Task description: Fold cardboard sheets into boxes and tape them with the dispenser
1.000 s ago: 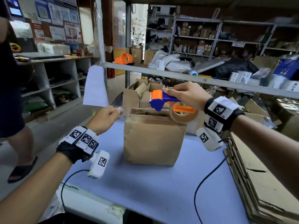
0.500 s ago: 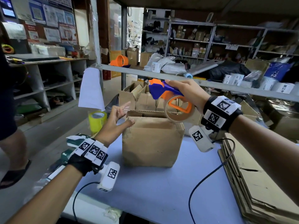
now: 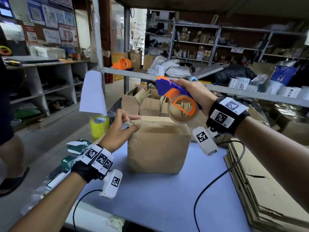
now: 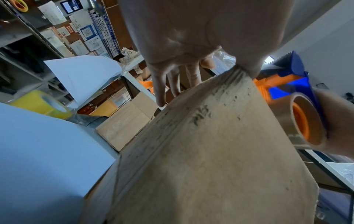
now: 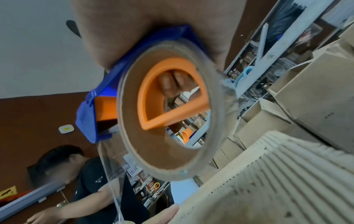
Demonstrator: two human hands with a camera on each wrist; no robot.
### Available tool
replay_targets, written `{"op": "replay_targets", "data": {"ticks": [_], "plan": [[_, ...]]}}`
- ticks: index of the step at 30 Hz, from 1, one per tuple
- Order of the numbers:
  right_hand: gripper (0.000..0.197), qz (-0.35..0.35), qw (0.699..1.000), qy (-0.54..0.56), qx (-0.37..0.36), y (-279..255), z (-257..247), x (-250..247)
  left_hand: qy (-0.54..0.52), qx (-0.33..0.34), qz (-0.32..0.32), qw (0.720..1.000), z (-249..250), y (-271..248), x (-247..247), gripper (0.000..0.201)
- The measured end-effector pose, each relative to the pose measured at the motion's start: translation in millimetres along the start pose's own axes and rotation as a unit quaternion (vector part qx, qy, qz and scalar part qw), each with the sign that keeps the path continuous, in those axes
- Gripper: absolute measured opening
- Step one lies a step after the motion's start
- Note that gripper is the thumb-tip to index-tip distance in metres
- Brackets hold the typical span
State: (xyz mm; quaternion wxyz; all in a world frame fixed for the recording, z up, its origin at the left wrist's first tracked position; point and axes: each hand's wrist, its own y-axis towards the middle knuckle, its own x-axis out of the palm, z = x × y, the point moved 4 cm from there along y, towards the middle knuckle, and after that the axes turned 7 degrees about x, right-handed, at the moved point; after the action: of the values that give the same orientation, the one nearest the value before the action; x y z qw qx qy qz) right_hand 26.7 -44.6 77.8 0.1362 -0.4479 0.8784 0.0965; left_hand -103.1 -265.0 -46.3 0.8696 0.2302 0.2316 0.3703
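Note:
A brown cardboard box [image 3: 158,148] stands on the blue table [image 3: 158,198]. My left hand [image 3: 123,129] is at its top left corner, index finger along the top edge and thumb on the near side, pinching the end of a clear tape strip [image 5: 109,174] against the cardboard [image 4: 210,151]. The strip stretches up to the blue and orange tape dispenser [image 3: 168,91]. My right hand [image 3: 192,92] grips that dispenser above the box's far right edge, its nearly spent roll [image 3: 182,108] hanging below. The right wrist view shows my fingers through the roll's core [image 5: 168,109].
A yellow tape roll [image 3: 99,125] and green packs [image 3: 78,144] lie at the table's left. Flat cardboard sheets [image 3: 260,190] are stacked on the right. An open carton of folded boxes [image 3: 147,102] stands behind. A metal rail [image 3: 234,91] crosses overhead. Another person [image 3: 10,131] stands at left.
My left hand, which had pulled the tape out to the left, has come in onto the box's top left corner. My right hand has lifted the dispenser slightly.

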Motion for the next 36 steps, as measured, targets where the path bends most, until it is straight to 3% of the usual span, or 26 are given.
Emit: {"op": "replay_targets", "data": {"ticks": [7, 10, 12, 14, 16, 23, 28, 36], "plan": [[0.036, 0.016, 0.992, -0.097, -0.08, -1.3, 10.6, 29.3, -0.026, -0.001, 0.0, 1.0, 1.5, -3.0, 0.6, 0.045], [0.039, 0.017, 0.989, -0.115, -0.092, -1.1, 20.6, 28.8, -0.025, -0.01, -0.002, 1.0, 0.5, -1.5, -5.6, 0.034], [0.04, 0.022, 0.99, -0.1, -0.099, -1.1, 24.3, 23.8, -0.036, -0.061, 0.028, 0.997, -8.6, 0.7, -20.7, 0.019], [0.041, 0.026, 0.989, -0.1, -0.108, -1.5, 26.2, 21.5, -0.05, -0.128, 0.074, 0.988, -19.3, 2.2, -36.9, 0.031], [0.04, 0.02, 0.987, -0.113, -0.11, -2.3, 26.2, 24.3, -0.008, -0.149, 0.088, 0.985, -26.2, 1.6, -45.3, 0.039], [0.034, 0.008, 0.98, -0.165, -0.109, -6.9, 18.0, 32.5, 0.136, -0.178, -0.021, 0.974, -42.7, -5.8, -33.5, 0.035], [0.036, 0.002, 0.977, -0.182, -0.108, -7.4, 16.1, 34.7, 0.159, -0.193, -0.051, 0.967, -44.3, -9.6, -22.1, 0.037], [0.034, 0.008, 0.979, -0.171, -0.109, -6.3, 18.9, 35.1, 0.309, -0.148, -0.122, 0.932, -30.5, -7.8, -2.7, 0.038]]}}
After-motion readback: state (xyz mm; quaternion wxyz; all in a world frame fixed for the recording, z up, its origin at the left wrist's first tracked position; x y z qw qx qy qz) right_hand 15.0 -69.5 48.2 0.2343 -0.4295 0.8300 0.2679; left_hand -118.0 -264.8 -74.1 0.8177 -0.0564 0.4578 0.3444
